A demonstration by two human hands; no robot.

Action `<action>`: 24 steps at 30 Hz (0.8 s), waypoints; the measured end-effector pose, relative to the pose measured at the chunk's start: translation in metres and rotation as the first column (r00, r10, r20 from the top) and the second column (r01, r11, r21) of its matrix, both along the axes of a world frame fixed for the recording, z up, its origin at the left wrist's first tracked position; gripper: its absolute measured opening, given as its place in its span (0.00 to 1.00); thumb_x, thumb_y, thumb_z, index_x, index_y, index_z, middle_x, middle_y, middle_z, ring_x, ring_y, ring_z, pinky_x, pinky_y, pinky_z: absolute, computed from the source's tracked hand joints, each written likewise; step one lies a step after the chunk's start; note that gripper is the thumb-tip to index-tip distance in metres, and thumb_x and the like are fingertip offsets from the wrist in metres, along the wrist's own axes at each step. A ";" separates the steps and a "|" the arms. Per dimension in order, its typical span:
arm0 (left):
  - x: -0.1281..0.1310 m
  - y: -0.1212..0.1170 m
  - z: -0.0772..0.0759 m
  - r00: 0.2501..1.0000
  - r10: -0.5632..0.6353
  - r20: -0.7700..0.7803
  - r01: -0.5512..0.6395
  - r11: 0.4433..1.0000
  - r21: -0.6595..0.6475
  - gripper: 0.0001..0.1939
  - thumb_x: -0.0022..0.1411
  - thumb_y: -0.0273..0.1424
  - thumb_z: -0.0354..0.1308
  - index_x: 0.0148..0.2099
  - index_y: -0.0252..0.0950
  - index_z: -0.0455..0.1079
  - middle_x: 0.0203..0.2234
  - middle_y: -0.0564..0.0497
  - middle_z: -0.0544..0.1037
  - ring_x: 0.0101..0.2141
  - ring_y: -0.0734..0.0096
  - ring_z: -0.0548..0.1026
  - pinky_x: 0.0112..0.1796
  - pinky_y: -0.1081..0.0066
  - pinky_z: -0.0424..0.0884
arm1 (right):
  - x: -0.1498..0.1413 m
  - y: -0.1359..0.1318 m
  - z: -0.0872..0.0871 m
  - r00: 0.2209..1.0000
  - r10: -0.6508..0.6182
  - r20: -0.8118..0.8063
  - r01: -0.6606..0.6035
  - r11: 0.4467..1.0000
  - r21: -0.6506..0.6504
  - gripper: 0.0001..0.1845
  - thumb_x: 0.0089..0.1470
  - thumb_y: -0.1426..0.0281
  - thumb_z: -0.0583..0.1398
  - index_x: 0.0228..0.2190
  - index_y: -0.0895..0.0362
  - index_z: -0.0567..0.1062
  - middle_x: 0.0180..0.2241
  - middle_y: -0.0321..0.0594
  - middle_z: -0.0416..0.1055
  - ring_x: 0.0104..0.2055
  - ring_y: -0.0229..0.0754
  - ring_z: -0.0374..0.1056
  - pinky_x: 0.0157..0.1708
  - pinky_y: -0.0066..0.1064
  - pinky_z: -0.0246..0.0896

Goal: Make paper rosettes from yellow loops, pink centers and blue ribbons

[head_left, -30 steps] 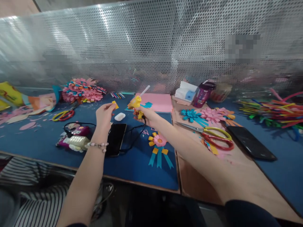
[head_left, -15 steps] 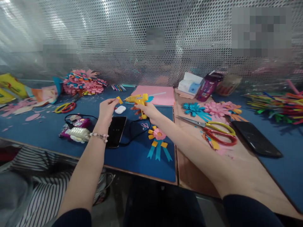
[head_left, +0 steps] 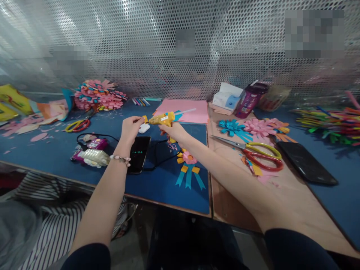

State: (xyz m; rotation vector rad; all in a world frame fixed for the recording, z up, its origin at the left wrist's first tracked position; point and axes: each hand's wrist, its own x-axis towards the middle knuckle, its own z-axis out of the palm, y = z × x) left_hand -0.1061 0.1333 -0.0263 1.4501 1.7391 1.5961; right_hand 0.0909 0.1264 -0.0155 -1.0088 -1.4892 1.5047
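Note:
My left hand (head_left: 131, 128) pinches a small yellow-orange paper strip (head_left: 145, 119). In my right hand (head_left: 174, 132) is a yellow hot glue gun (head_left: 162, 119), a clear glue stick poking out of its back. Its nozzle points left and is right at the paper strip; whether they touch I cannot tell. Below the glue gun lies a paper flower (head_left: 189, 158) with a pink centre, yellow petals and blue ribbon tails (head_left: 189, 179) bearing yellow squares. A white earbud case (head_left: 144, 128) and a phone (head_left: 138, 154) with a lit clock lie beside my left hand.
Large scissors (head_left: 253, 150) lie open on the brown board (head_left: 227, 198), near blue (head_left: 230, 128) and pink paper flowers (head_left: 258, 128). A black phone (head_left: 307, 163) rests at right. Pink paper sheets (head_left: 182, 108) lie behind the glue gun. A black cable (head_left: 160, 163) crosses the table.
The glue gun's nozzle and the yellow-orange paper strip have come together, my left hand shifting slightly right. The phone beside my left wrist now shows a brighter clock.

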 end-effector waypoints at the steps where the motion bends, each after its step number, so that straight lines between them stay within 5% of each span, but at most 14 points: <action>1: 0.000 0.000 0.000 1.000 0.000 -0.009 0.000 1.000 -0.004 0.13 0.51 0.36 0.60 0.35 0.31 0.78 0.28 0.46 0.78 0.30 0.68 0.74 0.28 0.74 0.67 | 0.000 0.000 0.000 1.000 -0.007 0.021 0.007 1.000 0.010 0.07 0.51 0.67 0.60 0.25 0.57 0.71 0.23 0.39 0.70 0.18 0.32 0.56 0.10 0.23 0.55; 24: 0.001 -0.001 0.002 0.990 0.067 -0.127 -0.070 0.997 -0.015 0.13 0.49 0.36 0.60 0.32 0.33 0.79 0.25 0.47 0.78 0.27 0.67 0.73 0.26 0.73 0.64 | -0.001 0.002 -0.004 0.996 -0.025 0.089 0.019 0.998 0.066 0.07 0.48 0.69 0.61 0.22 0.57 0.69 0.19 0.36 0.66 0.17 0.32 0.54 0.10 0.21 0.51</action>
